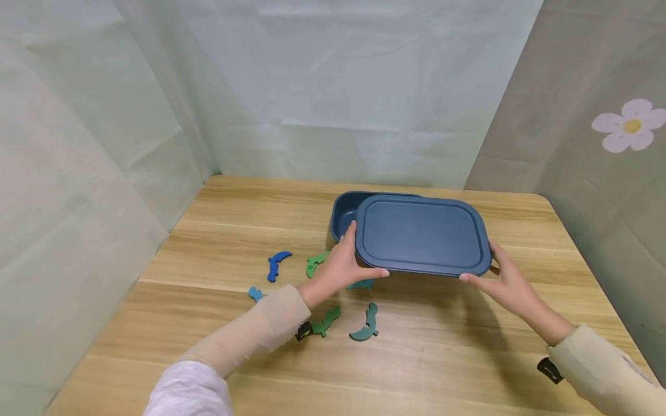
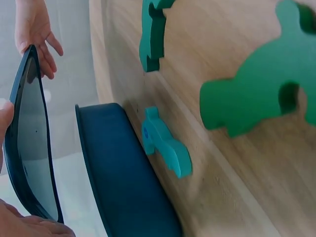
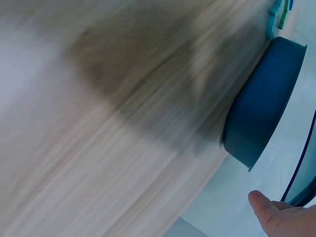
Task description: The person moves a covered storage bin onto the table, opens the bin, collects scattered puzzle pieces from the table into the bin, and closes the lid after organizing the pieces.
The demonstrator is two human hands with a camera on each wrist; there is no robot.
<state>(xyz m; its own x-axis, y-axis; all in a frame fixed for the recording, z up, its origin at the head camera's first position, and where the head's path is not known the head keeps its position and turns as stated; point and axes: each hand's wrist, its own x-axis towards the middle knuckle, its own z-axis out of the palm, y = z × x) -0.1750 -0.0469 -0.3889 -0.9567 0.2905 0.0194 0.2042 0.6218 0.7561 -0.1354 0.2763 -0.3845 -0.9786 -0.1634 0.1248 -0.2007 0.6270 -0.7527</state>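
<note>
Two hands hold one dark blue flat plastic lid (image 1: pixel 422 234) in the head view. The left hand (image 1: pixel 344 267) grips the lid's left end, thumb on top and fingers curled under. The right hand (image 1: pixel 507 284) grips the right end the same way. The lid hangs above a dark blue plastic box (image 1: pixel 344 212) on the wooden tabletop (image 1: pixel 218 231) and hides most of it. Small foam animal shapes lie near the left hand: a blue one (image 1: pixel 277 264), a green one (image 1: pixel 315 263) and a dark teal one (image 1: pixel 366 323). One more is partly hidden under the sleeve.

From the left wrist, the lid (image 2: pixel 29 143) shows edge-on, apart from the box (image 2: pixel 123 182). A teal foam shape (image 2: pixel 165 143) lies just beside the box. Only bits of the left hand show at the edge.

From the right wrist, the picture is blurry. One fingertip (image 3: pixel 264 207) shows beside the lid's thin edge (image 3: pixel 302 163), and the box (image 3: pixel 264 98) sits on the tabletop.
</note>
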